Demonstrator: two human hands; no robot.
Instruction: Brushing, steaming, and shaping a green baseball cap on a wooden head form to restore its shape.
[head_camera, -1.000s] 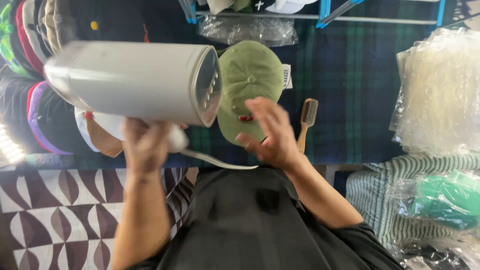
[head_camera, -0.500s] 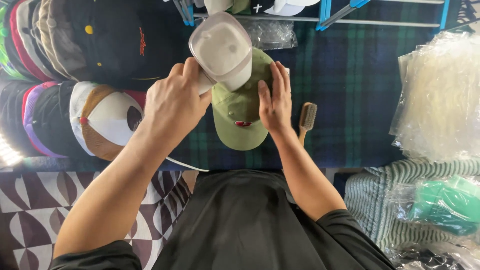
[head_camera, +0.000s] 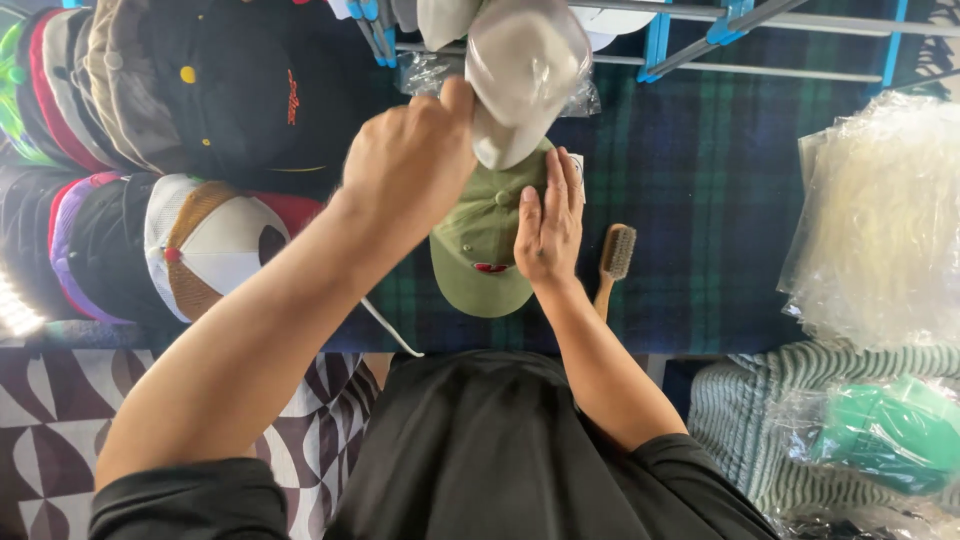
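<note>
Your left hand (head_camera: 410, 165) is closed around the handle of a white handheld appliance (head_camera: 520, 70), which you hold up over the far end of an olive green cap (head_camera: 480, 240). The appliance looks like a garment steamer, though its body is blurred and part of it runs out of the top of the view, so that is not certain. A thin white cord (head_camera: 390, 325) trails from under your left forearm toward your body.

Your right hand (head_camera: 548, 225) lies open and flat, fingers together, pressed on the right side of the green cap. The cap rests on a dark green and blue plaid cloth (head_camera: 720, 200), its brim toward you and a small red mark on the front.

Just to the right of your right wrist a wooden-handled brush (head_camera: 614, 262) lies on the cloth, bristles at the far end. To your left, rows of stacked caps (head_camera: 200, 150) overlap each other, among them a black one and a white and tan one. At the far right sit clear plastic bags (head_camera: 880, 220).
</note>
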